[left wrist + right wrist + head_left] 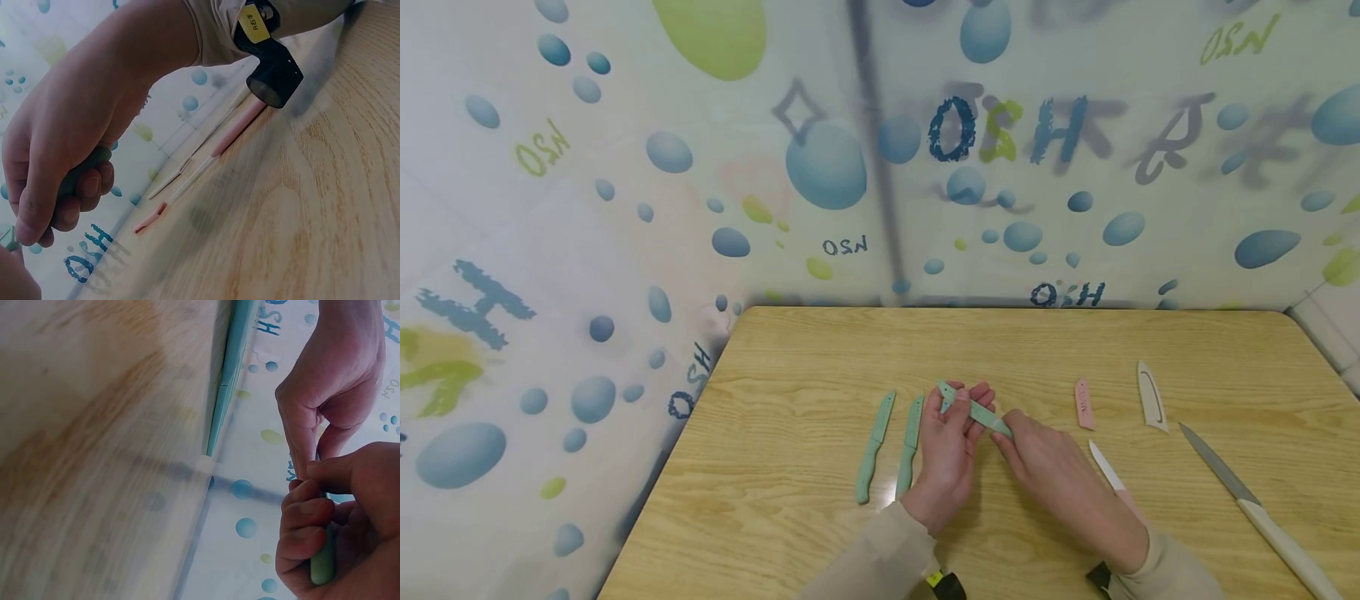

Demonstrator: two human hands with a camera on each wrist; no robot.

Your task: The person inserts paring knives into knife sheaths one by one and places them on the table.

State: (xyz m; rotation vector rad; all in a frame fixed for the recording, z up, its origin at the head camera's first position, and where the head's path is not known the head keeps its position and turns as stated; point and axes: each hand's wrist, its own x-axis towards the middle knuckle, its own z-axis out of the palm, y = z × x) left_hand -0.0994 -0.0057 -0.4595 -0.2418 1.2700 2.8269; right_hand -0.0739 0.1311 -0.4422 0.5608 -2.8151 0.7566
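Over the table my two hands share a green paring knife with its blade covered by a green sheath (979,413). My left hand (946,458) pinches the sheath between thumb and fingers, palm turned up. At the other end my right hand (1063,479) grips the knife's green handle (322,565), its fingers curled round it in the right wrist view. Two more green sheathed knives, a left one (875,450) and a right one (911,446), lie side by side left of my left hand, which partly overlaps the nearer one.
Right of my hands lie a pink sheath (1083,404), a white sheath (1151,398), a pink-handled knife (1107,467) with bare white blade, partly behind my right forearm, and a large white-handled knife (1258,512) with bare blade. Patterned cloth walls (820,167) border the wooden table (760,467).
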